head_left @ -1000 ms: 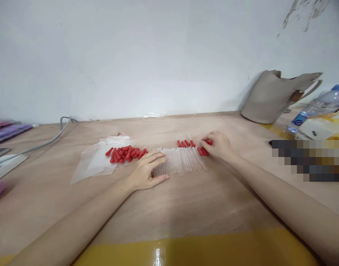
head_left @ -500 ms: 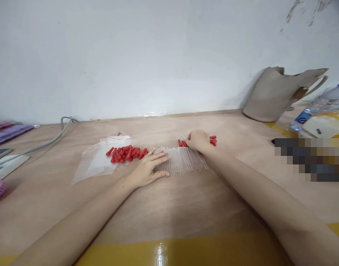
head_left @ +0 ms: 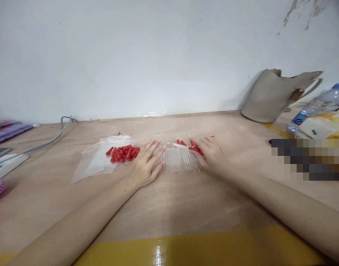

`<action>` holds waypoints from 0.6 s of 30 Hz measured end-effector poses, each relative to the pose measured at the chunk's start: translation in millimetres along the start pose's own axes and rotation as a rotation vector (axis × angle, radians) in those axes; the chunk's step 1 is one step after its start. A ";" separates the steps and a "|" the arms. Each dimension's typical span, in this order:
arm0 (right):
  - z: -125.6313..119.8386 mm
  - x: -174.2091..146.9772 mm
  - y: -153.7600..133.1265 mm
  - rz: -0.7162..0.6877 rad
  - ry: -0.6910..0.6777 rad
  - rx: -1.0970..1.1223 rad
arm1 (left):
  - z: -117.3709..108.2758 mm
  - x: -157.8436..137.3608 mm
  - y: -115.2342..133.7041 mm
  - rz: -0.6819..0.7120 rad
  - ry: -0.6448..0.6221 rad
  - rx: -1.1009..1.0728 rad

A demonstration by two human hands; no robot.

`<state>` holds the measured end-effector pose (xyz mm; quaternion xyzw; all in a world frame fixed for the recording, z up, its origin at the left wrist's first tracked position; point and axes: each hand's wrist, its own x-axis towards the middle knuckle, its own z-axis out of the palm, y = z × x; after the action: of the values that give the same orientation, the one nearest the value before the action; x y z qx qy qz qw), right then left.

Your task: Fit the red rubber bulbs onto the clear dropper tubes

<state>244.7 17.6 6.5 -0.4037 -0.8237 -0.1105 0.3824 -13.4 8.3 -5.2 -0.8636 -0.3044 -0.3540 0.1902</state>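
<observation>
My left hand (head_left: 143,164) lies flat with fingers spread, at the left end of a row of thin clear tubes (head_left: 176,159). Close to its left is a heap of red rubber bulbs (head_left: 122,153). My right hand (head_left: 212,153), slightly blurred, is closed at the row's right end. Between its thumb and fingers is a dropper (head_left: 182,146), a clear tube with a red bulb, its tip pointing left above the row. Just behind the row lie other red-bulbed droppers (head_left: 183,142), partly hidden by my right hand.
Clear zip bags (head_left: 96,162) lie under and beside the bulbs. At the back right stand a beige jug-shaped container (head_left: 265,98) and a plastic bottle (head_left: 316,105). A grey cable (head_left: 53,140) and a phone (head_left: 0,153) are at the left. Yellow tape (head_left: 125,251) crosses the front edge.
My right hand has moved from the droppers behind the row towards me and right, with a dropper now showing in it. My left hand has slid slightly left.
</observation>
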 end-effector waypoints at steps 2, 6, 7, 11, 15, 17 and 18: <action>1.2 -17.2 -3.8 -0.103 0.043 0.022 | -0.8 3.0 5.4 0.068 -0.016 0.060; 9.0 -30.8 -13.4 -0.193 0.058 0.087 | -1.7 7.8 15.1 0.177 -0.064 0.138; 10.7 -30.8 -15.9 -0.203 0.055 0.095 | -1.4 8.2 16.3 0.200 -0.064 0.149; 14.8 -26.6 -23.8 -0.219 0.046 0.114 | 2.5 6.6 16.0 0.280 -0.050 0.145; 18.4 -21.8 -26.3 -0.203 0.040 0.067 | 6.7 4.9 14.7 0.265 -0.036 0.116; 20.7 -19.8 -26.2 -0.222 0.044 0.036 | 7.3 5.4 15.4 0.250 -0.034 0.103; 21.5 -19.2 -26.2 -0.236 0.049 0.024 | 7.2 5.7 15.9 0.246 -0.032 0.091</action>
<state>220.7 0.0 -18.6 -0.2964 -0.8573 -0.1547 0.3915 3.9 2.6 -7.7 -0.8903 -0.2149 -0.3002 0.2665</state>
